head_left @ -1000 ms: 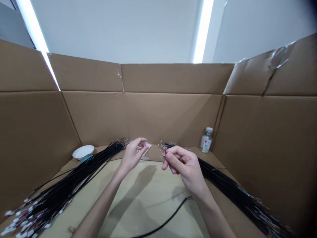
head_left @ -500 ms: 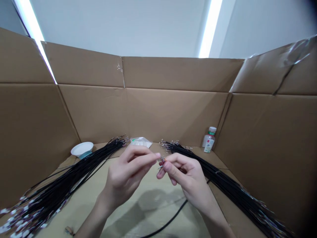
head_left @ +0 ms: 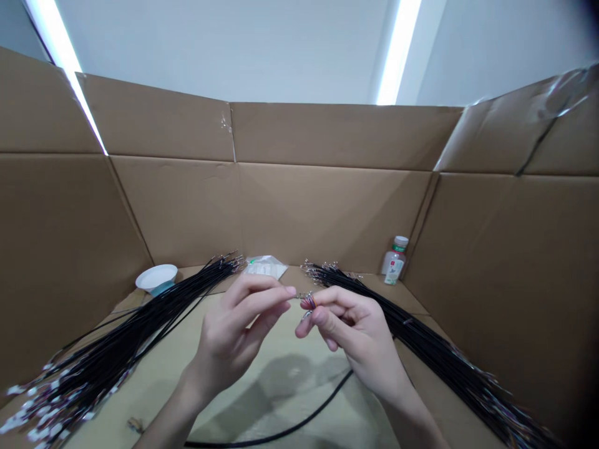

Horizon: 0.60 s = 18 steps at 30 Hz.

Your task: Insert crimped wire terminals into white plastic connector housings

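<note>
My right hand [head_left: 358,321] pinches the stripped end of a black cable [head_left: 322,406] between thumb and fingers. Thin coloured wires [head_left: 309,301] with small metal tips fan out from that grip toward the left. My left hand [head_left: 248,324] is closed at the fingertips, right at the tip of one of these wires; the tiny end there is partly hidden by the fingers. From under the right hand, the cable curves down and leftward over the work surface.
A bundle of black cables [head_left: 154,324] with white connectors lies at left, another bundle [head_left: 421,340] at right. Behind stand a white bowl [head_left: 156,277], a clear plastic bag [head_left: 266,267] and a bottle [head_left: 395,260]. Cardboard walls [head_left: 327,215] surround the surface.
My left fingertips have drawn slightly left, away from the right hand, and the coloured wires show more between the hands. The cable's lower part has swung left.
</note>
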Tool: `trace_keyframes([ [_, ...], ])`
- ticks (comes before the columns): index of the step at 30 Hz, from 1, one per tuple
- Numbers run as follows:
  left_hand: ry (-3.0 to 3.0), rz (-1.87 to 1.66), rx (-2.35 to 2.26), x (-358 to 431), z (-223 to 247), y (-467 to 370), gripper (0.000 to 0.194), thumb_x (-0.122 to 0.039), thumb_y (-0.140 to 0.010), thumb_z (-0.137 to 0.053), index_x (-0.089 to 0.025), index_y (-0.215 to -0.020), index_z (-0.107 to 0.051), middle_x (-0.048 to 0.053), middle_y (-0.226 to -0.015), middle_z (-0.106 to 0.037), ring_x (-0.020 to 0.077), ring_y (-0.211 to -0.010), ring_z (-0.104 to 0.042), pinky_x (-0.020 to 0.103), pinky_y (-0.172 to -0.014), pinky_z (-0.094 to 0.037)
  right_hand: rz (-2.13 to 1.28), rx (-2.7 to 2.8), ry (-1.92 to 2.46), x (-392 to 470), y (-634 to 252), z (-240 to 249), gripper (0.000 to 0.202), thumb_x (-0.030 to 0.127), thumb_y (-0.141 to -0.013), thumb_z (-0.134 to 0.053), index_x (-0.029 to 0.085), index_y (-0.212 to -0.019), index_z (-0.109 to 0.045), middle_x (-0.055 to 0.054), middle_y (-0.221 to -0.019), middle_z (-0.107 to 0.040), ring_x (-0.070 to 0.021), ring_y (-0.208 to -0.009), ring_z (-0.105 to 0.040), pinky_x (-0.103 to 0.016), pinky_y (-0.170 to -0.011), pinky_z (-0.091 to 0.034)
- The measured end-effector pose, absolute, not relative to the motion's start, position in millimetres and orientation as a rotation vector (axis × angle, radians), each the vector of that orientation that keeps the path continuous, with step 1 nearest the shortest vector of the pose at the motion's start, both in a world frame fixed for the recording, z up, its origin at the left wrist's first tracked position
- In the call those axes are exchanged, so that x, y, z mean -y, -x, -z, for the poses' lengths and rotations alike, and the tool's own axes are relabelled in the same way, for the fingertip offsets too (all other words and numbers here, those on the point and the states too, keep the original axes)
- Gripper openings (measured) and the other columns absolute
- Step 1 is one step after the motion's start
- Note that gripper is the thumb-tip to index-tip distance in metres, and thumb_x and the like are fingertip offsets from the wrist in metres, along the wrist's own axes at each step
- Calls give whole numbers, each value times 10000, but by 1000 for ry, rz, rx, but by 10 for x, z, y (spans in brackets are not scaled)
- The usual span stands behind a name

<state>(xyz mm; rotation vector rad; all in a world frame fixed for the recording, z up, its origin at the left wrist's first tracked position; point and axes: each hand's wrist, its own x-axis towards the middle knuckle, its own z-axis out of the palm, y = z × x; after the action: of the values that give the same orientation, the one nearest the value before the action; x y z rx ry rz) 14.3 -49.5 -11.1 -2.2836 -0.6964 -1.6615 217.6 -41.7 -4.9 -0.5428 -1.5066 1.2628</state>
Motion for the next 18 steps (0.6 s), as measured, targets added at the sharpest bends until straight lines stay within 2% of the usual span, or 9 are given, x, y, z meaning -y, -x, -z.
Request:
trace_keyframes([
  [5, 2303, 1588, 713, 515, 91, -165, 276, 35, -948, -675, -171, -1132, -688, 8, -1009, -638, 85, -894, -641, 172, -807, -536, -1282, 1526, 515, 435, -2188, 62, 191, 399, -930, -796, 208, -931, -788, -57, -739, -816, -89, -483, -472, -236, -466, -368],
  [11, 2357, 1573, 813, 547, 92, -180, 223, 22, -977, -638, -182, -1066, -627, -6, -965, -587, 88, -884, -591, 168, -816, -509, -1268, 1564, 518, 451, -2191, 63, 226, 433, -953, -766, 208, -943, -764, -35, -687, -775, -84, -490, -464, -218, -463, -364],
  [15, 2400, 1534, 891, 579, 86, -196, 209, 5, -1010, -582, -201, -1042, -578, -3, -968, -556, 91, -874, -567, 162, -796, -500, -1168, 1546, 531, 459, -2191, 73, 195, 322, -834, -890, 230, -943, -757, -10, -763, -768, -96, -608, -606, -198, -542, -469],
  [18, 2409, 1529, 950, 608, 77, -207, 199, -12, -1025, -556, -210, -1014, -552, -1, -959, -552, 100, -869, -563, 171, -779, -497, -1055, 1499, 536, 472, -2175, 92, 201, 238, -775, -925, 252, -898, -766, 27, -732, -725, -84, -595, -606, -182, -537, -481],
])
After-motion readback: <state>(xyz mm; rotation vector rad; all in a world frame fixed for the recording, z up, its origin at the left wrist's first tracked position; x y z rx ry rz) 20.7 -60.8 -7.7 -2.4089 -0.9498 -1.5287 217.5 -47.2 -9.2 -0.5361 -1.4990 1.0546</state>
